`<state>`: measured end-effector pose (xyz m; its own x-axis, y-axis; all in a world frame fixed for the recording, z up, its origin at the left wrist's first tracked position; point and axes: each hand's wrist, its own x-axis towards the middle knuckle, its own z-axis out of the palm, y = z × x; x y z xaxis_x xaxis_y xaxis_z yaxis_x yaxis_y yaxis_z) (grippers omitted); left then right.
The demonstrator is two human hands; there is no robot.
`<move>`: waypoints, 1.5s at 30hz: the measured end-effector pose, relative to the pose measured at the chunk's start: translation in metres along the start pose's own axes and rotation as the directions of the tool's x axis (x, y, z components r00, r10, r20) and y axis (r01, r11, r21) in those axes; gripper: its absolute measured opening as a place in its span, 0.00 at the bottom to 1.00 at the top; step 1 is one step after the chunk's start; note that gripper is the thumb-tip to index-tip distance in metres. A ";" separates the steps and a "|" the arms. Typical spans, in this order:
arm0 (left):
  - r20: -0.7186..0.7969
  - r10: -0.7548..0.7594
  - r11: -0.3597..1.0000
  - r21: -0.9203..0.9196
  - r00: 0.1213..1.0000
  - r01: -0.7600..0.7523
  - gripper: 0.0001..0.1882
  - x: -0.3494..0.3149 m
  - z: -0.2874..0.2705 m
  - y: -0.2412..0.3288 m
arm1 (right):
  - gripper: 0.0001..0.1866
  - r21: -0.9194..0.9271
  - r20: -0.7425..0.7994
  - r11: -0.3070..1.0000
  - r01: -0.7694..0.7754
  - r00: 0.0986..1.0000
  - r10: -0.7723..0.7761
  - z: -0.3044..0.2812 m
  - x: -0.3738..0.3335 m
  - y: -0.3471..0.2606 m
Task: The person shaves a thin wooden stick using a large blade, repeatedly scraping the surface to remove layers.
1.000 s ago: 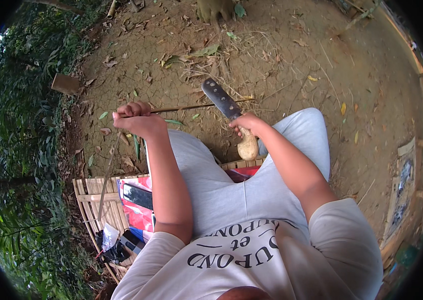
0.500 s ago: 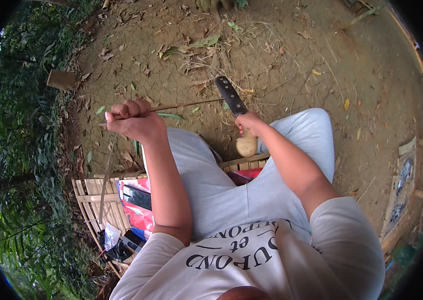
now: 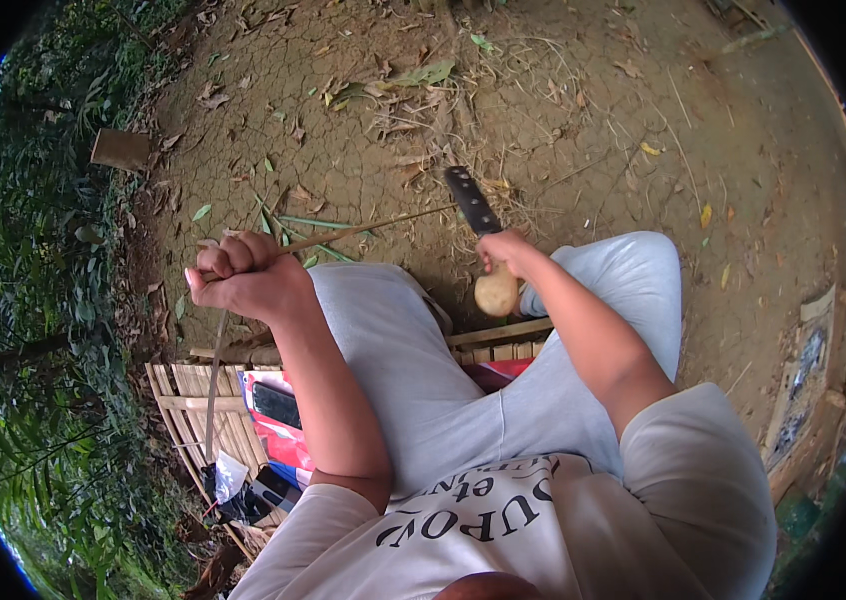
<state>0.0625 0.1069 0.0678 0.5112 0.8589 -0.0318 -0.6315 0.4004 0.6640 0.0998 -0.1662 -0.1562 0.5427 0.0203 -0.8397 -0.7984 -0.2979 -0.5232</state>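
Observation:
My left hand (image 3: 253, 278), out over the left knee, is closed around a thin brown strip (image 3: 358, 229), perhaps bamboo. One length of the strip runs right to the knife blade; a thin tail (image 3: 214, 385) hangs below the fist toward the bench. My right hand (image 3: 505, 252) grips a knife (image 3: 473, 201) with a dark, broad blade pierced by several holes and a pale, rounded wooden handle end. The blade points away from me, tilted left, and the strip's far end meets its edge. Whether they touch is hard to tell.
I sit on a slatted bamboo bench (image 3: 205, 383). On it at left are a red printed sheet (image 3: 280, 440), a dark phone (image 3: 276, 404) and a clear plastic bag (image 3: 231, 477). Green strips (image 3: 315, 221) and dry leaves lie on cracked earth. A brown block (image 3: 122, 149) stands near the bushes.
My left hand has shifted left and a little nearer with the strip. The knife has moved slightly right and nearer. More of the green strips on the ground shows beyond my left hand.

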 end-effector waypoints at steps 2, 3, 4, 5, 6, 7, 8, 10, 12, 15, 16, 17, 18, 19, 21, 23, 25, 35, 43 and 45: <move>0.009 0.028 1.000 0.006 1.000 -0.028 0.24 0.004 0.001 0.000 | 0.05 -0.055 -0.001 0.995 0.087 0.996 -0.087 0.018 -0.018 -0.009; 0.018 0.050 0.999 0.016 0.999 -0.050 0.24 0.009 0.000 0.002 | 0.05 -0.048 0.013 0.997 0.066 0.998 -0.066 0.018 -0.014 -0.010; 0.030 0.063 0.998 0.028 0.998 -0.064 0.25 0.011 0.001 0.002 | 0.05 -0.052 0.020 0.998 0.018 1.000 -0.017 0.012 -0.010 -0.006; -0.023 0.052 0.998 0.038 0.998 -0.051 0.25 0.013 0.003 0.002 | 0.05 -0.058 0.034 0.998 -0.024 0.999 0.026 0.006 -0.005 -0.003; -0.027 0.050 0.998 0.043 0.998 -0.049 0.24 0.012 0.002 0.003 | 0.05 -0.065 0.048 0.996 -0.067 0.996 0.070 -0.001 0.000 0.001; -0.029 0.051 0.998 0.042 0.998 -0.049 0.24 0.011 0.001 0.003 | 0.05 -0.039 0.033 0.996 -0.075 0.997 0.076 -0.002 0.007 0.003; -0.032 0.051 0.998 0.041 0.998 -0.050 0.23 0.010 0.000 0.005 | 0.05 0.017 0.044 0.996 -0.084 0.996 0.083 0.001 0.012 0.006; -0.016 0.062 0.996 0.059 0.998 -0.061 0.23 0.006 0.003 0.007 | 0.05 0.123 0.068 0.988 -0.098 0.994 0.090 0.010 0.018 0.009; -0.011 0.075 0.996 0.051 0.997 -0.074 0.24 0.008 0.002 0.004 | 0.05 0.027 0.109 0.999 0.026 0.994 -0.029 0.026 -0.024 -0.013; 0.002 0.086 0.995 0.044 0.996 -0.086 0.26 0.013 -0.001 0.008 | 0.05 -0.006 0.142 0.997 -0.077 0.987 0.077 0.021 -0.022 -0.017; -0.016 0.081 0.996 0.049 0.997 -0.080 0.26 0.012 0.000 0.008 | 0.05 -0.034 0.127 0.994 -0.099 0.986 0.103 0.012 -0.013 -0.011; -0.033 0.079 0.996 0.052 0.996 -0.078 0.26 0.011 0.001 0.010 | 0.05 -0.061 0.114 0.991 -0.118 0.986 0.124 0.009 -0.005 -0.006; -0.048 0.077 0.996 0.054 0.996 -0.074 0.26 0.010 0.002 0.011 | 0.05 0.007 0.134 0.993 -0.117 0.984 0.115 0.011 0.002 0.000; -0.038 0.079 0.996 0.036 0.996 -0.078 0.26 0.010 0.002 0.010 | 0.05 0.072 0.148 0.991 -0.113 0.984 0.101 0.012 0.004 -0.002; -0.017 0.069 0.997 0.030 0.997 -0.068 0.25 0.007 0.005 0.010 | 0.04 0.078 0.128 0.992 -0.094 0.988 0.084 0.020 0.004 0.000; -0.014 0.084 0.996 0.025 0.996 -0.083 0.25 0.006 -0.001 0.012 | 0.03 0.032 0.243 0.998 -0.055 0.969 0.046 0.035 -0.045 -0.029; 0.014 0.085 0.996 0.020 0.996 -0.085 0.25 0.008 -0.002 0.011 | 0.04 -0.015 0.266 0.999 -0.034 0.963 0.037 0.034 -0.052 -0.033; 0.010 0.073 0.997 0.011 0.997 -0.073 0.25 -0.008 0.007 0.012 | 0.07 0.000 0.282 1.000 -0.021 0.959 0.021 0.040 -0.070 -0.038; -0.011 0.087 0.995 0.039 0.996 -0.087 0.26 -0.012 0.009 0.012 | 0.07 0.008 0.202 1.000 0.010 0.979 -0.012 0.026 -0.032 -0.024; 0.002 0.105 0.994 0.034 0.994 -0.105 0.26 -0.014 0.010 0.012 | 0.05 0.023 0.156 0.999 -0.023 0.988 0.019 0.020 -0.021 -0.019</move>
<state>0.0536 0.0963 0.0833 0.4431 0.8956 0.0393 -0.6617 0.2971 0.6884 0.0980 -0.1419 -0.1319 0.4803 0.1628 -0.8619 -0.8163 -0.2765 -0.5071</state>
